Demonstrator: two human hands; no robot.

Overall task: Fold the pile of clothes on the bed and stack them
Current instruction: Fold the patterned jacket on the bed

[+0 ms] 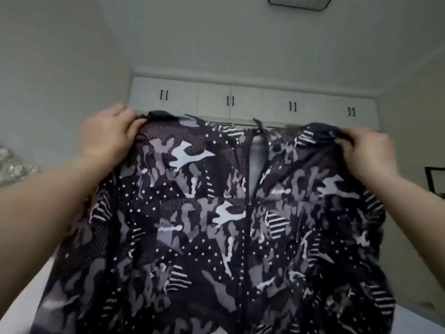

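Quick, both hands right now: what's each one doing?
Left hand: closed, pinching the left shoulder of the patterned jacket, held up in the air.
Right hand: closed, gripping the jacket's right shoulder.

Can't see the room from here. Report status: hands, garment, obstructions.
Left hand and right hand both gripping the patterned jacket at its shoulders. Jacket held up, spread, zipper facing camera, unfolded. Nothing in the way.

No word, brand, number or sign here can be made out. The jacket (216, 213) carries letter-like grey shapes scattered through its camouflage print, blurred, and they spell nothing certain. The cupboard doors (252, 100) are blank.
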